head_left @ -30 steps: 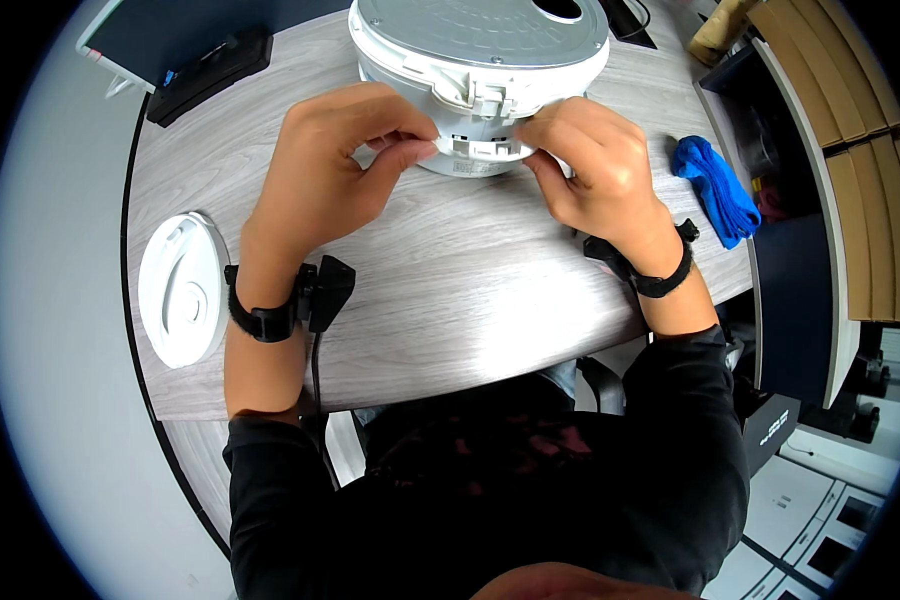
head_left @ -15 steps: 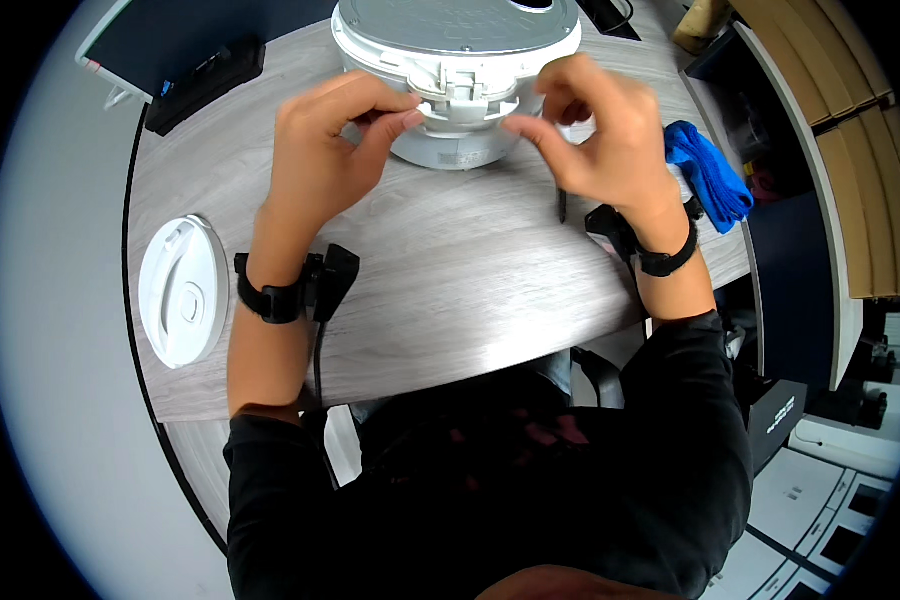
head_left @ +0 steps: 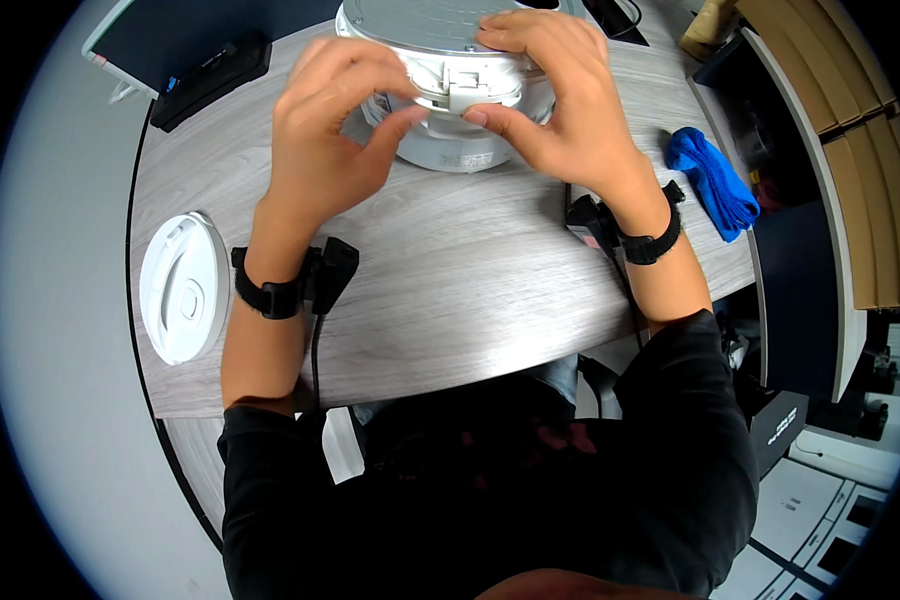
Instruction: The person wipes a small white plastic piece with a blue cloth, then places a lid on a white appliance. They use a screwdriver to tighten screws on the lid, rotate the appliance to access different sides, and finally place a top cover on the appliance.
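Observation:
A round white appliance (head_left: 460,150) with a grey oval top plate (head_left: 425,22) stands at the far middle of the table. On its near side, facing me, is a white latch (head_left: 465,85). My left hand (head_left: 325,130) pinches the white rim strip just left of the latch, thumb below and forefinger above; the exact contact is slightly blurred. My right hand (head_left: 570,110) grips the appliance's edge on the right, its fingers over the top plate and its thumb against the lower part of the latch. The right hand hides part of the rim.
A white oval lid (head_left: 183,290) lies at the table's left edge. A black case (head_left: 210,85) sits by a monitor (head_left: 220,25) at the back left. To the right are a crumpled blue cloth (head_left: 715,180) and an open shelf (head_left: 810,240). Black wrist straps with cables hang on both wrists.
My right hand has moved left and inward; its curled fingers now rest on the top plate and its thumb touches the latch. The left hand stays almost in place.

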### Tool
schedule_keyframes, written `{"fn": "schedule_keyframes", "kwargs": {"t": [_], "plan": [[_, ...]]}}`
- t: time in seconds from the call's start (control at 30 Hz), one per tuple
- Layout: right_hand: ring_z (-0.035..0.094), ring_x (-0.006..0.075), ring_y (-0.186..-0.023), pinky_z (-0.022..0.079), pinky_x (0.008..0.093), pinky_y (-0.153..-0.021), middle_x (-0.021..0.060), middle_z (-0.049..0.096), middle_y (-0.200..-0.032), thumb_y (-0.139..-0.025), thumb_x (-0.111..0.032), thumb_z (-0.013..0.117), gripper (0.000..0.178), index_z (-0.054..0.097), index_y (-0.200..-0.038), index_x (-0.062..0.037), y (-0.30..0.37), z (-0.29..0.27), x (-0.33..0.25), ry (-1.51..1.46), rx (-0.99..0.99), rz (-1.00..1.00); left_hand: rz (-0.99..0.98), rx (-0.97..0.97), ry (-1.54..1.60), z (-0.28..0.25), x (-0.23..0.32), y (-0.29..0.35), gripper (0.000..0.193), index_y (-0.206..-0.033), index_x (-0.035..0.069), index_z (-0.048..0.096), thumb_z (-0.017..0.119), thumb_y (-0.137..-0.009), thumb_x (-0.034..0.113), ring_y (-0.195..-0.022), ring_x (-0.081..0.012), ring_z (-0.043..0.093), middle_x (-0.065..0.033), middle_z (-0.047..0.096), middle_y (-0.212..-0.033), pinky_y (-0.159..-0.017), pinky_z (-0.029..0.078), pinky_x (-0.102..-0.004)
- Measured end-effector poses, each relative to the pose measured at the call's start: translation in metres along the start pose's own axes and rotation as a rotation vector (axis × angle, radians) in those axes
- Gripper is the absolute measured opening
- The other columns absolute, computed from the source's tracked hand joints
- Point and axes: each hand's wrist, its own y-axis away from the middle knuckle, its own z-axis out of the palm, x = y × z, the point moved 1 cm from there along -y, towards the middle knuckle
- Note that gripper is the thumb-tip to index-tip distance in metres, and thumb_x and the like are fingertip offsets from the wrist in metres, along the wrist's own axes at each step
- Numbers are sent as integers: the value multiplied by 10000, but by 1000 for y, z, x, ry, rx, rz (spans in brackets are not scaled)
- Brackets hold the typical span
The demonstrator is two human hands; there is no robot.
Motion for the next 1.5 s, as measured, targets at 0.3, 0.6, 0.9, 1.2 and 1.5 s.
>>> {"fn": "schedule_keyframes", "kwargs": {"t": [0.3, 0.6, 0.9, 1.2, 1.5], "plan": [[596, 285, -1055, 363, 421, -982, 87, 674, -1105, -704, -371, 837, 508, 671, -1086, -80, 2, 1, 2, -8, 12, -25, 2, -163, -121, 9, -1, -9, 611, -1249, 125, 646, 852, -674, 114, -1266, -267, 544, -62, 648, -1273, -1062, 336, -404], [602, 294, -980, 420, 391, -903, 134, 651, -1033, -755, -216, 805, 404, 649, -1072, -19, -9, -12, -10, -31, -73, 60, 23, -88, -77, 16, -7, -5, 534, -1201, 98, 668, 836, -695, 115, -1217, -269, 568, -66, 664, -1245, -1041, 372, -389], [575, 340, -982, 412, 416, -897, 165, 624, -1018, -737, -191, 798, 408, 637, -1065, -11, -8, -9, -8, -77, -45, 61, 10, -70, -111, 18, -7, -4, 513, -1191, 95, 666, 830, -705, 114, -1224, -267, 568, -67, 668, -1238, -1043, 379, -394], [556, 324, -1092, 377, 428, -966, 129, 606, -1129, -674, -85, 808, 535, 604, -1166, -26, -14, -25, -4, -104, -257, -8, -4, -200, -111, 0, -21, -4, 667, -1307, 91, 601, 838, -683, 99, -1335, -289, 487, -73, 611, -1357, -1095, 359, -398], [563, 320, -1107, 390, 429, -962, 118, 624, -1151, -659, -48, 794, 564, 623, -1196, -31, -7, -21, 2, -162, -221, 36, -13, -139, -94, 7, -19, -1, 620, -1275, 69, 609, 820, -693, 94, -1338, -304, 482, -90, 617, -1340, -1101, 374, -419]]}}
